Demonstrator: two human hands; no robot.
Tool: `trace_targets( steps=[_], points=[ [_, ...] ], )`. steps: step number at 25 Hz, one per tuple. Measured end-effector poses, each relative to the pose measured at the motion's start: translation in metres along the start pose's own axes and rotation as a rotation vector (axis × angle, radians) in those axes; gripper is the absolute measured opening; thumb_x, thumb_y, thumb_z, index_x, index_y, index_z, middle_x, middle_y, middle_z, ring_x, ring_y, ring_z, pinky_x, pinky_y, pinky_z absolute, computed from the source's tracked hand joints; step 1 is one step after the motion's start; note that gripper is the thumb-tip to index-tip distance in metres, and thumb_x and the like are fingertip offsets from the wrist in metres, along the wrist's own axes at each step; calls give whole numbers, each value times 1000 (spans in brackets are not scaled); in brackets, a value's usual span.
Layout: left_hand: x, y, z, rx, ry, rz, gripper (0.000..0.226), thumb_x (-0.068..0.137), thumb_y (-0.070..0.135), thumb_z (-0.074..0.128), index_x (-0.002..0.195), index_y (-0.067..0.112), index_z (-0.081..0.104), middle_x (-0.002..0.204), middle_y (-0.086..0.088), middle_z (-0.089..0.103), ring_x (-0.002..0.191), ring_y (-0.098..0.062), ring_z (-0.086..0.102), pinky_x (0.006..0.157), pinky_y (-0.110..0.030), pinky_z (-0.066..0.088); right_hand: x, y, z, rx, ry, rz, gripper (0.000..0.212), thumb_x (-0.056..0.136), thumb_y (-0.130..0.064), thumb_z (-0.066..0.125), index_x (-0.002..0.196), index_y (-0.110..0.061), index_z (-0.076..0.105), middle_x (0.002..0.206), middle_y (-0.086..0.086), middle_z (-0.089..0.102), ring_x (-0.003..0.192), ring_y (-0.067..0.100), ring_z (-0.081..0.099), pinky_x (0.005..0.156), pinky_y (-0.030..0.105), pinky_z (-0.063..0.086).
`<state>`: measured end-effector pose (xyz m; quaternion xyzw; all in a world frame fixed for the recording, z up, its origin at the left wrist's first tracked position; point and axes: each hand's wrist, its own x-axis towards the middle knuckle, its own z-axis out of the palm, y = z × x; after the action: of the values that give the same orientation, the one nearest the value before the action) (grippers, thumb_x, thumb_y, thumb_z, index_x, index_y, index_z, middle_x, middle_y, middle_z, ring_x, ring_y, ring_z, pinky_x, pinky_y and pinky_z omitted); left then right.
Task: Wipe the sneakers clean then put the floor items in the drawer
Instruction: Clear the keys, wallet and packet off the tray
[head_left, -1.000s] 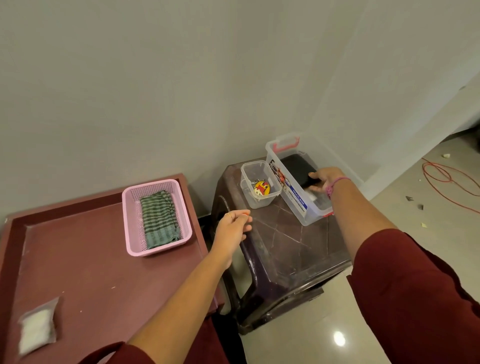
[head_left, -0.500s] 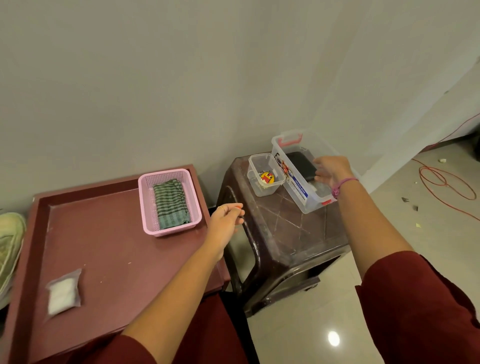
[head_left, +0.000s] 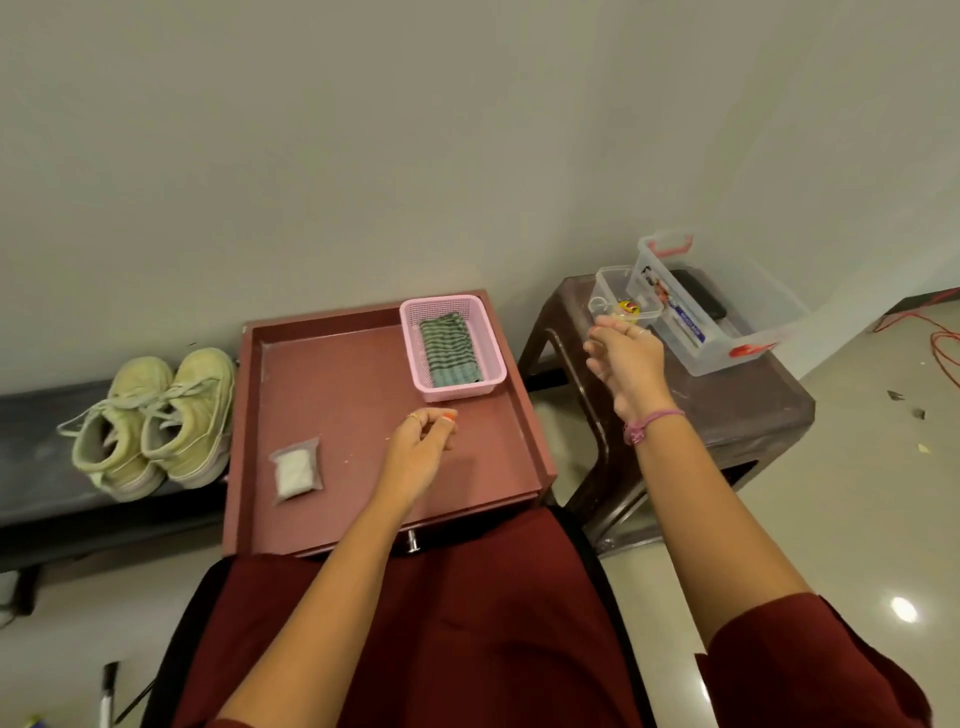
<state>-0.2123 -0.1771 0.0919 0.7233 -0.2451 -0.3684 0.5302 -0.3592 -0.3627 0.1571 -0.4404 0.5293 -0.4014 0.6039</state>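
Sneakers (head_left: 150, 421) sat at 9 o'clock beside the table (head_left: 337, 395), looking unwiped; cloth (head_left: 448, 352) lay in its basket (head_left: 488, 374) at 12. My left hand (head_left: 421, 447) hung loosely curled, right hand (head_left: 623, 358) relaxed, both empty. I judged nearly everything left.

- pale yellow-green sneakers (head_left: 156, 421);
- pink basket (head_left: 491, 364) holding a green-and-dark checked cloth (head_left: 449, 352);
- reddish-brown tray table (head_left: 337, 395);
- dark brown stool (head_left: 727, 410);
- clear box (head_left: 748, 338) with red clips

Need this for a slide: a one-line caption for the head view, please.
Both hands empty, left hand over the red tray, right hand near the stool; sneakers wait.
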Motion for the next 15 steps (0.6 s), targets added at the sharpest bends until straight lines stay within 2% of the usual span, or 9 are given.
trace_targets(
  steps=[2, 6, 11, 15],
  points=[
    [-17, -17, -19, 49, -13, 16, 13, 99, 14, 50, 101, 18, 62, 92, 5, 63, 79, -11, 59, 61, -7, 43, -26, 24, 15, 26, -18, 65, 15, 91, -7, 56, 99, -17, 64, 82, -1, 65, 70, 7, 60, 62, 19, 50],
    [-43, -54, -60, 76, 32, -10, 13, 98, 17, 52, 96, 25, 61, 90, 11, 63, 90, -18, 62, 85, -28, 47, -62, 75, 59, 16, -85, 211, 21, 90, -6, 56, 107, -13, 65, 83, 0, 66, 68, 7, 61, 60, 18, 49],
    [-68, -103, -123, -30, 190, -120, 12, 99, 23, 51, 99, 21, 64, 91, 6, 68, 91, -17, 66, 83, -28, 48, -107, 147, 128, -81, -262, 399, 21, 92, -3, 53, 109, -11, 61, 83, 1, 64, 69, 7, 61, 62, 17, 50],
    [-68, -131, -153, -62, 268, -211, 14, 99, 26, 51, 91, 25, 63, 92, 4, 69, 91, -17, 66, 89, -36, 49, -116, 183, 180, -189, -362, 455, 17, 93, -6, 50, 104, -15, 60, 81, -2, 62, 68, 6, 59, 63, 17, 49]
  ],
)
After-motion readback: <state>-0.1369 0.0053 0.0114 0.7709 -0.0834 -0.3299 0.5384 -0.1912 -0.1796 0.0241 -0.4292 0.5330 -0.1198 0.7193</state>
